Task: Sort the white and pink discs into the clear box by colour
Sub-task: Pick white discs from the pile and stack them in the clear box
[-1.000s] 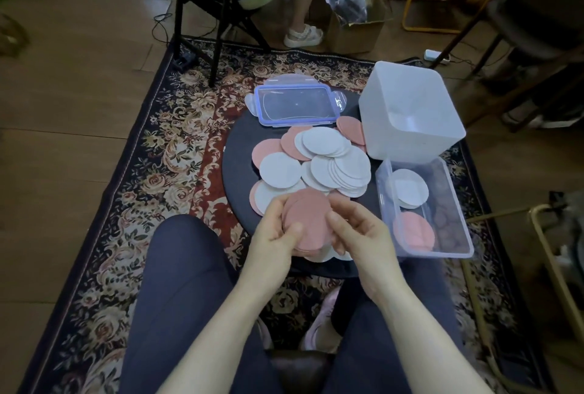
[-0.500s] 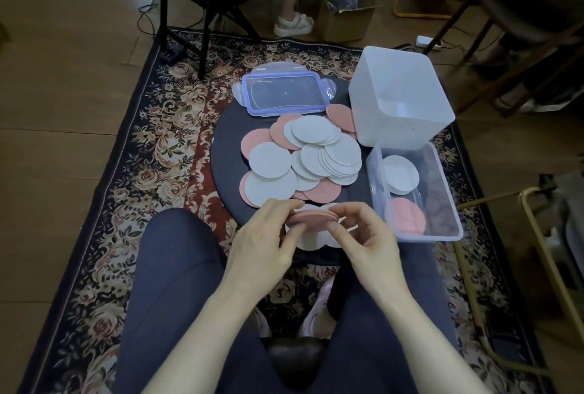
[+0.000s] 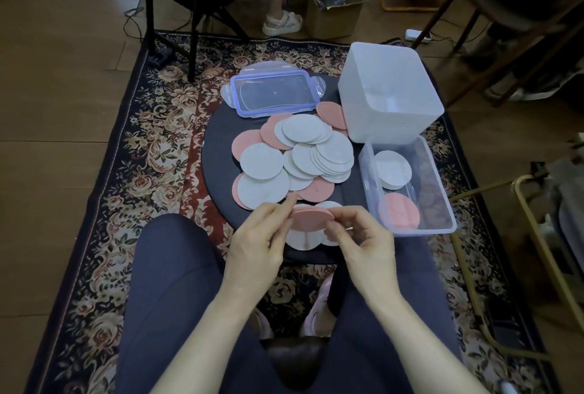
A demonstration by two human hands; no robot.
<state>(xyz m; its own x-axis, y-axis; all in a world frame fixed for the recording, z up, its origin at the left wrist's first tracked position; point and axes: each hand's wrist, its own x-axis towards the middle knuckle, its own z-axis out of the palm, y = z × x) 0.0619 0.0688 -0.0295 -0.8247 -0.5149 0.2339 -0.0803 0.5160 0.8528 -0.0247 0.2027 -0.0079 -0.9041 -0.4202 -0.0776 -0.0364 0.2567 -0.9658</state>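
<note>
A small stack of pink discs (image 3: 311, 219) is held almost flat above the near edge of the round dark table (image 3: 218, 153). My left hand (image 3: 259, 235) pinches its left rim and my right hand (image 3: 363, 235) pinches its right rim. White discs (image 3: 303, 239) lie on the table under the stack. A loose pile of white and pink discs (image 3: 303, 156) covers the table's middle. The clear box (image 3: 442, 197) at the right holds white discs (image 3: 393, 169) in its far half and pink discs (image 3: 399, 215) in its near half.
A large translucent tub (image 3: 392, 122) stands behind the clear box. The box's blue-rimmed lid (image 3: 273, 95) lies at the table's far side. My knees are below the table on a patterned rug (image 3: 151, 147). A seated person's legs (image 3: 278, 2) and chair are beyond.
The pink stack has tipped from facing me to lying nearly flat between both hands, and it has dropped lower towards the table's near edge.
</note>
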